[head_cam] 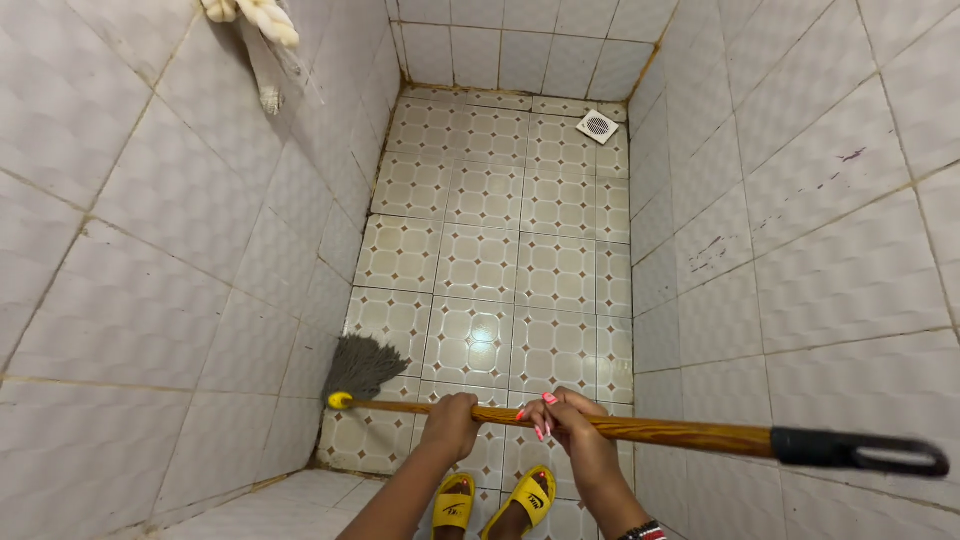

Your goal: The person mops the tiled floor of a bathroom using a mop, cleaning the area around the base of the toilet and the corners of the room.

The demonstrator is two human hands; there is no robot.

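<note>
I look down into a narrow tiled stall. Both hands grip a mop's wooden handle (660, 431), which lies nearly level across the bottom of the view. My left hand (452, 420) is closed around the handle nearer the mop end. My right hand (566, 415), nails painted pink, wraps it just to the right. The grey string mop head (362, 365) with a yellow collar rests on the floor against the left wall. A black end grip (860, 452) sticks out at the right.
Patterned floor tiles (500, 240) run back to a white square drain (598, 125) in the far right corner. White tiled walls (820, 220) close in on three sides. A pale cloth (255, 30) hangs at the upper left. My feet wear yellow sandals (525, 497).
</note>
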